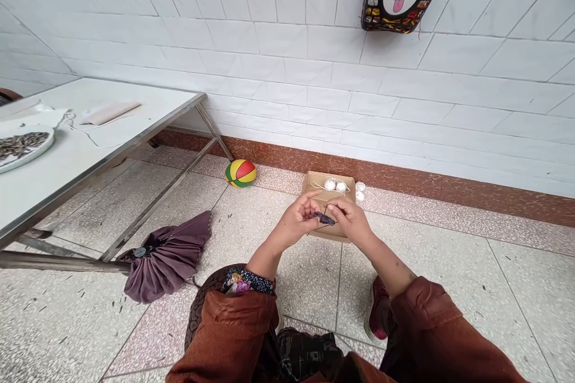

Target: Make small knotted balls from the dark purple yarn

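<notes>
In the head view, a small, dark blue, cord-like bundle (326,219) is held in the air over a shallow, brown cardboard box (336,235). One end is pinched by the left hand (299,219); the other is grasped at the fingertips of the right hand (353,220), though whether a loose end is also caught there cannot be told. Winding or untangling appears to be under way, for which the bundle would need to be steadied on one side and worked with small finger movements on the other
</notes>
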The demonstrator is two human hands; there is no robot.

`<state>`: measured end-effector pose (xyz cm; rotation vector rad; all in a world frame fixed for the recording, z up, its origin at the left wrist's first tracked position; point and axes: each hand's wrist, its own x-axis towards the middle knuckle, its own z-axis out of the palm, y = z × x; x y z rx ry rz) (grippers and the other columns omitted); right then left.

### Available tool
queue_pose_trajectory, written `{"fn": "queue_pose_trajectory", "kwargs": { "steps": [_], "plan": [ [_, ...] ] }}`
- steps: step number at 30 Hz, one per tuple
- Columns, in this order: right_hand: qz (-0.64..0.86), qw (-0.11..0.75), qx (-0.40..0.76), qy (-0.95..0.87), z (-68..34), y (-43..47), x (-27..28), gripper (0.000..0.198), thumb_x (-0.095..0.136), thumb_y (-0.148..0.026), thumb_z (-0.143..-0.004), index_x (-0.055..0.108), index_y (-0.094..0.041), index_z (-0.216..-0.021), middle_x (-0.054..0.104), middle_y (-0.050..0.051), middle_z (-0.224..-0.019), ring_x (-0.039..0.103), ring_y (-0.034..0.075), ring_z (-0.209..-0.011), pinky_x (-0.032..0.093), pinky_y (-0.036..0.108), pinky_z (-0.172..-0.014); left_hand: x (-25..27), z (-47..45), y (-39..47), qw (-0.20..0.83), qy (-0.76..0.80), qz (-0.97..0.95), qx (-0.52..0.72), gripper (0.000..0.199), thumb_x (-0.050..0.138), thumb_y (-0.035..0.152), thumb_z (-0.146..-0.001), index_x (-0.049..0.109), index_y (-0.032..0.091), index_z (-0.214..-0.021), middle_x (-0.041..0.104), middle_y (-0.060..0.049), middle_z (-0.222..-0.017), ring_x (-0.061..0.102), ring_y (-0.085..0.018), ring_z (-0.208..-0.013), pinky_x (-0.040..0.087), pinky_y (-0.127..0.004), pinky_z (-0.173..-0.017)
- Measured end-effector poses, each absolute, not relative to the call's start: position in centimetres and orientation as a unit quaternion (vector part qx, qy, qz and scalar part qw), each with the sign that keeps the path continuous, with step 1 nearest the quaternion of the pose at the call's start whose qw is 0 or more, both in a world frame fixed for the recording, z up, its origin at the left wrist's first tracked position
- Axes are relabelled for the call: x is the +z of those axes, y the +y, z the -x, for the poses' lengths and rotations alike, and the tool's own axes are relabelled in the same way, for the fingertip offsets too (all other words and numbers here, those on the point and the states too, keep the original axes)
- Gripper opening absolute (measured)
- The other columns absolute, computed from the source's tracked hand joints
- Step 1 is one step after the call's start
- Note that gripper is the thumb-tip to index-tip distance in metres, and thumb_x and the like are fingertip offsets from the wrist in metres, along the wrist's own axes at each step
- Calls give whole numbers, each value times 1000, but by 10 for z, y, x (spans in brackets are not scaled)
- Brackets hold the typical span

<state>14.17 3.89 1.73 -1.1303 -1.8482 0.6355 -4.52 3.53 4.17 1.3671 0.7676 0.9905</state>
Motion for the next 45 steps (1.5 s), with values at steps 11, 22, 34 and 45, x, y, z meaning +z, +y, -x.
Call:
{"fn": "queue_pose_trajectory", "kwargs": {
  "steps": [11,22,34,45],
  "plan": [
    [406,404,205,-794,-135,18,31,21,47,-28,-100,68,-23,-101,70,6,-90,66,20,-85,53,32,-78,33,47,43,489,415,-614,461,62,59,7,-69,52,20,-130,53,2,-84,51,-10,-73,41,-25,-70],
    [407,347,233,-812,-126,14,4,25,45,-30,-100,68,-22,-96,69,4,-87,66,19,-81,53,31,-73,40,45,38,588,372,-523,492,56,65,15,-74,52,21,-128,53,2,-85,50,-8,-70,40,-22,-66],
    [448,431,227,-749,-140,41,25,22,47,-28,-99,67,-23,-92,70,4,-87,65,20,-83,53,34,-78,37,43,34,607,327,-573,444,61,67,16,-74,49,21,-132,55,3,-83,52,-9,-72,42,-24,-70],
    [382,315,126,-859,-128,15,26,23,45,-27,-101,68,-22,-103,66,6,-89,64,19,-82,51,30,-74,27,43,41,484,449,-547,514,56,69,13,-70,55,20,-124,57,3,-80,55,-9,-71,44,-25,-72]
  ]
}}
